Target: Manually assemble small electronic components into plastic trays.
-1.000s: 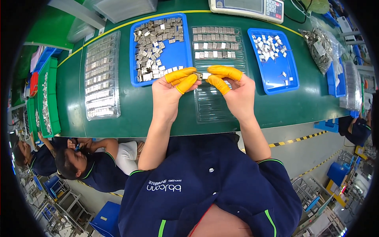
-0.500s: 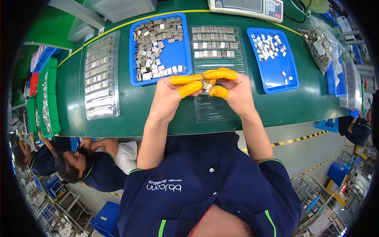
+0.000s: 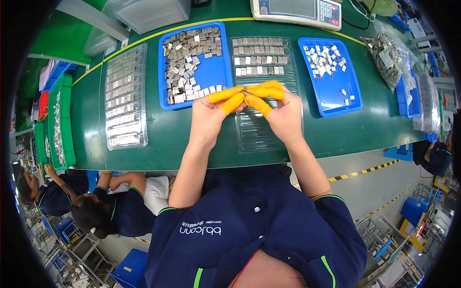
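My left hand [image 3: 211,113] and my right hand [image 3: 281,108] meet over the clear ribbed tray [image 3: 261,134], with yellow covers on the thumbs and fingers. Both are closed in a pinch on one small metal piece [image 3: 246,93], mostly hidden by the fingertips. Rows of small metal housings [image 3: 259,60] fill the far part of that tray; its near grooves show bare plastic. To the left, a blue tray [image 3: 211,72] holds a heap of loose metal housings [image 3: 192,50]. The blue tray [image 3: 331,93] at the right carries small white connectors [image 3: 324,60] with thin wires.
Another clear tray [image 3: 126,96] full of housings lies far left, beside green bins [image 3: 65,122]. A scale [image 3: 297,12] stands at the back; a bag of metal parts [image 3: 386,62] sits at the right. Two people sit at the left, along the green table [image 3: 192,139].
The fingertips have closed in over the small piece, which showed more plainly before. My right thumb has shifted left and up toward the left fingertips. The view has tilted slightly.
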`<state>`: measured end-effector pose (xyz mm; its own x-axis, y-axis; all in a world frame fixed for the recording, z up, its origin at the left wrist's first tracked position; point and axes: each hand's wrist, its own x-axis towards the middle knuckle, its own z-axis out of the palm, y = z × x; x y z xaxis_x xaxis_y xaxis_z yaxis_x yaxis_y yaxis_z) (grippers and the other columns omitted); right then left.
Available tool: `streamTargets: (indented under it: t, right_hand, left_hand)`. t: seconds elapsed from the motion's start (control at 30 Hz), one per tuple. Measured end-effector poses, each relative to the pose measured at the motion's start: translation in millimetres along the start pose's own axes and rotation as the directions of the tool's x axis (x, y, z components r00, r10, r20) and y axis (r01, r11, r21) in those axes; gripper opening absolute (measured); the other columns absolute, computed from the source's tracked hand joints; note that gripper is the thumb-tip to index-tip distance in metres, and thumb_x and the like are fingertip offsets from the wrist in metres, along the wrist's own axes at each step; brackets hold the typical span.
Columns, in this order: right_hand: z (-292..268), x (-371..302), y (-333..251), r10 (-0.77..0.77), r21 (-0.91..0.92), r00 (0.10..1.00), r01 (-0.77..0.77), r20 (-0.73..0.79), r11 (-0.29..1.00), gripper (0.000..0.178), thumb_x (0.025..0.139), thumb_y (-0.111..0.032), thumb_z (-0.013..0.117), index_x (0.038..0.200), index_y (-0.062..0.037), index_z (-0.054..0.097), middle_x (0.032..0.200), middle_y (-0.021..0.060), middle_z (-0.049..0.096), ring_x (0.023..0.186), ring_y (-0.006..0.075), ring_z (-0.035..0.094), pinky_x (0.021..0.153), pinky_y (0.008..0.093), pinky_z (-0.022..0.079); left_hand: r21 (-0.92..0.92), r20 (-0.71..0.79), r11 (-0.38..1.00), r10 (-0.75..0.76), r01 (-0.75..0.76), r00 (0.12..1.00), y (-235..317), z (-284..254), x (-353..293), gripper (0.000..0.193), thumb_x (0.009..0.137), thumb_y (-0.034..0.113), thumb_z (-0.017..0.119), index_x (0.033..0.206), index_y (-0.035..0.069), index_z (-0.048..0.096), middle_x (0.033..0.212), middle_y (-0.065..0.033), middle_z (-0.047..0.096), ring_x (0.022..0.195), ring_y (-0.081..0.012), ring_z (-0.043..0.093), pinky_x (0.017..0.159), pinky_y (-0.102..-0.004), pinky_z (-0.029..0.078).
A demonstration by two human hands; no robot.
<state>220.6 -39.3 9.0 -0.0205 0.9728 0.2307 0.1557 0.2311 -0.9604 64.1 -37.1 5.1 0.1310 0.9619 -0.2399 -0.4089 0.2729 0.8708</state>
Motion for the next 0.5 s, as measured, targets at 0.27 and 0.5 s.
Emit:
streamTargets:
  t: [0.27, 0.5]
  right_hand:
    - [8.2, 1.8, 0.5, -0.278, -0.367, 0.96, 0.261, 0.005, 0.893, 0.021, 0.064, -0.005, 0.07, 0.085, -0.007, 0.069, 0.09, 0.0062, 0.063, 0.094, 0.0262, 0.055, 0.087, 0.0368, 0.041]
    - [10.0, -10.0, -2.0, -0.105, -0.128, 0.992, 0.096, -0.064, 0.987, 0.029, 0.067, 0.004, 0.068, 0.095, 0.0003, 0.063, 0.097, 0.0085, 0.062, 0.092, 0.0198, 0.056, 0.088, 0.0316, 0.041]
  left_hand:
    - [0.077, -0.046, 0.997, -0.006, 0.009, 0.999, -7.1, -1.5, -9.2, 0.026, 0.082, 0.006, 0.059, 0.106, -0.004, 0.06, 0.095, -0.0082, 0.064, 0.084, -0.0137, 0.061, 0.077, -0.025, 0.05]
    - [-0.065, 0.02, 0.997, 0.033, -0.031, 0.999, -4.5, 3.8, -18.0, 0.03, 0.081, 0.004, 0.061, 0.109, -0.005, 0.057, 0.095, -0.0095, 0.063, 0.086, -0.0123, 0.06, 0.077, -0.0235, 0.048]
